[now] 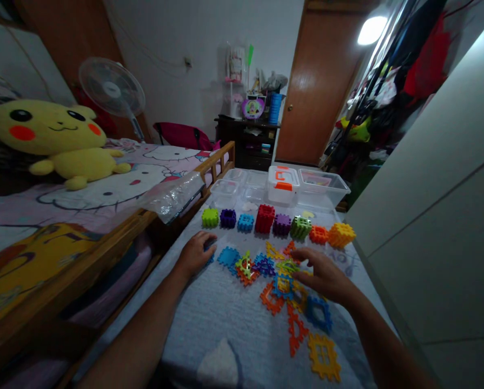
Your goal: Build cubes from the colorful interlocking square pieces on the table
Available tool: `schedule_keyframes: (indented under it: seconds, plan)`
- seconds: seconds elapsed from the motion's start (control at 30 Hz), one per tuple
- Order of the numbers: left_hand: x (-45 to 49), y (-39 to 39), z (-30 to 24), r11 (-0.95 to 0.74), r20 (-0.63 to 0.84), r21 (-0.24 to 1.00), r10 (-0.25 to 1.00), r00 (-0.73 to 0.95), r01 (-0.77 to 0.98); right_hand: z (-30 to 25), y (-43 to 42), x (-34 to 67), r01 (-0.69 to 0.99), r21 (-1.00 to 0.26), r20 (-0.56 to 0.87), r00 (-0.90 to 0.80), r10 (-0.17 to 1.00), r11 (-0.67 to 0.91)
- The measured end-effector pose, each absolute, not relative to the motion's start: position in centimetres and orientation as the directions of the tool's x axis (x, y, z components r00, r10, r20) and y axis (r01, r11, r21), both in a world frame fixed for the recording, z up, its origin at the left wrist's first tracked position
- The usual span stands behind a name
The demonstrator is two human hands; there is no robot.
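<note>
My left hand [196, 252] rests on the white cloth with its fingers curled over a blue flat piece [210, 255] at its fingertips. My right hand [322, 273] lies palm down over a heap of flat interlocking plastic pieces [280, 281] in blue, orange, yellow and purple, fingers stretched toward it. Behind the heap stands a row of several assembled cubes: green [210, 217], purple [227, 218], blue [245, 222], red [265, 218], orange [318, 234] and yellow [341, 234].
Clear plastic boxes [325, 188] and a white case with orange latches [283, 184] stand at the table's far end. A wooden bed rail [144, 216] runs along the left, with a plastic bag [172, 197] on it. A white cabinet wall [428, 205] closes the right side.
</note>
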State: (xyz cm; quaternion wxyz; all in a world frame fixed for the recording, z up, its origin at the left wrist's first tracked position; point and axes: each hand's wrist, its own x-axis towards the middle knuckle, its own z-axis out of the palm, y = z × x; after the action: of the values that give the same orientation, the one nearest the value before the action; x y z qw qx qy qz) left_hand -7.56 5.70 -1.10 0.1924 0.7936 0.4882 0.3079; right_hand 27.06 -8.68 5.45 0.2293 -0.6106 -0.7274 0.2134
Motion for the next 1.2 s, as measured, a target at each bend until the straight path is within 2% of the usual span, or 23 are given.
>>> schedule_keyframes:
  seconds: [0.17,0.27,0.37,0.5,0.6,0.67,0.8,0.87,1.03,1.2]
  plan:
    - [-7.6,5.6,-1.0,-0.444,0.298,0.601,0.896,0.330,0.664,4.0,-9.4,23.6,0.819,-0.493,0.050,-0.310,0.950,0.293]
    - [-7.6,5.5,-0.9,-0.454,0.319,0.587,0.891,0.324,0.671,3.7,-9.0,22.3,0.829,-0.472,0.046,-0.317,0.947,0.300]
    - [-7.2,4.9,-0.3,-0.517,0.417,0.524,0.849,0.325,0.677,3.1,-8.5,22.2,0.836,-0.470,0.075,-0.282,0.956,0.283]
    - [-5.4,2.8,1.2,-0.674,0.508,0.438,0.732,0.455,0.595,2.1,-8.1,23.1,0.885,-0.407,0.161,-0.176,0.971,0.228]
    - [-4.0,1.1,2.0,-0.756,0.476,0.409,0.655,0.587,0.511,2.1,-8.3,23.5,0.922,-0.340,0.264,-0.096,0.960,0.186]
    - [-3.3,0.3,2.1,-0.794,0.430,0.388,0.605,0.670,0.468,2.8,-8.7,23.3,0.917,-0.331,0.290,-0.126,0.949,0.223]
    - [-2.9,-0.1,2.1,-0.807,0.330,0.392,0.572,0.751,0.442,4.4,-9.8,22.0,0.825,-0.381,0.134,-0.397,0.908,0.417]
    - [-2.8,-0.1,2.0,-0.788,0.299,0.427,0.585,0.754,0.443,5.1,-10.3,21.5,0.804,-0.392,0.039,-0.472,0.881,0.447]
    - [-2.7,-0.1,2.1,-0.743,0.309,0.511,0.628,0.714,0.432,5.9,-10.9,20.9,0.803,-0.386,-0.048,-0.509,0.859,0.454]
    - [-2.5,-0.2,1.9,-0.738,0.314,0.526,0.630,0.710,0.422,5.5,-10.7,21.0,0.776,-0.428,0.010,-0.509,0.861,0.464]
